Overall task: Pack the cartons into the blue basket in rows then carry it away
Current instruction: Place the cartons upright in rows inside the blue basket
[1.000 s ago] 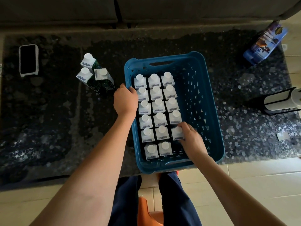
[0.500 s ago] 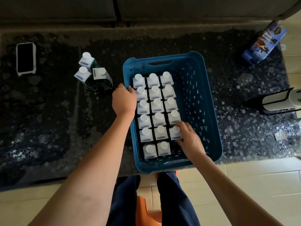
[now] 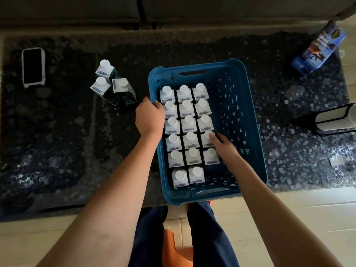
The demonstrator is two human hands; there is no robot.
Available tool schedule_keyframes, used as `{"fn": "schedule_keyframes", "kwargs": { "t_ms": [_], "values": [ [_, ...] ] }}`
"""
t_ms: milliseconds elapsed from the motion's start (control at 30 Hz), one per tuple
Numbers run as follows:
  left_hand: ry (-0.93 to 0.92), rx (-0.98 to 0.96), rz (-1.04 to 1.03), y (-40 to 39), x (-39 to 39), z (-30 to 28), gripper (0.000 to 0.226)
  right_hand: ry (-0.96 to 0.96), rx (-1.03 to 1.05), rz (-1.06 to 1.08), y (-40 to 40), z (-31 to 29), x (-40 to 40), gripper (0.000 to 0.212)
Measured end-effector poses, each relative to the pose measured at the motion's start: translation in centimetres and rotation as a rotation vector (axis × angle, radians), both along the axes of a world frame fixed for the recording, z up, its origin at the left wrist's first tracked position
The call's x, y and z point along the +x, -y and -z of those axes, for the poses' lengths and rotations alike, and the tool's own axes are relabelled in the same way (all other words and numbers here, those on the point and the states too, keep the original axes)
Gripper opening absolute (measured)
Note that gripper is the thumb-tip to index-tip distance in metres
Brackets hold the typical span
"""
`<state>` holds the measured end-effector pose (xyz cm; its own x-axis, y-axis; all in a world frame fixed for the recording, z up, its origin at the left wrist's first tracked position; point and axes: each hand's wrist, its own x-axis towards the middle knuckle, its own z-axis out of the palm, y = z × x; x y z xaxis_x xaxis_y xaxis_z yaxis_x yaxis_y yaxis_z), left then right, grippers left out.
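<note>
- Step in hand, by my reading: still packing. blue basket sits at the table's near edge, its near end overhanging slightly.
- Packed cartons stand upright, caps up, against the basket's left wall: 5 full rows of 3, then a near row of 2. 17 in all. The right part of the basket floor is bare.
- 3 loose cartons stand clustered on the table just beyond the basket's far left corner, apart from it.
- left hand: fingers curled over the basket's left rim, gripping it; forearm reaching in from the near edge.
- right hand: inside the basket, fingers extended and relaxed, fingertips touching the cap of the third-column carton in row 4. Not grasping anything that I can see; slightly blurred.
- Next move, likely: fetch the loose 3; the nearest gap is the third slot of the near row, then a fresh column along the right.
- Carry-off not yet begun.
</note>
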<state>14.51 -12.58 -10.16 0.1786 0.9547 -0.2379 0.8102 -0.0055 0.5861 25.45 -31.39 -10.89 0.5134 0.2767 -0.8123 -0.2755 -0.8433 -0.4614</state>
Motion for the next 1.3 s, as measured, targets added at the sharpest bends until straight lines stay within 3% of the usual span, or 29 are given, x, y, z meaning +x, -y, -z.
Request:
{"fn": "schedule_keyframes", "kwargs": {
  "t_ms": [367, 800, 1000, 1300],
  "values": [
    [0.001, -0.018, -0.007, 0.0, 0.1, 0.0, 0.025, 0.098, 0.114, 0.096, -0.4, 0.5, -1.0, 0.037],
    [0.013, -0.025, -0.011, 0.0, 0.0, -0.1, 0.026, -0.087, 0.019, 0.272, 2.1, 1.4, -3.4, 0.046],
    [0.018, -0.02, -0.011, 0.0, 0.0, 0.0, 0.025, -0.04, 0.036, 0.345, 1.1, 2.6, -4.2, 0.034],
    [0.019, -0.023, -0.013, 0.0, 0.1, -0.2, 0.025, 0.001, -0.004, 0.274, 0.9, 1.2, -4.3, 0.043]
  ]
}}
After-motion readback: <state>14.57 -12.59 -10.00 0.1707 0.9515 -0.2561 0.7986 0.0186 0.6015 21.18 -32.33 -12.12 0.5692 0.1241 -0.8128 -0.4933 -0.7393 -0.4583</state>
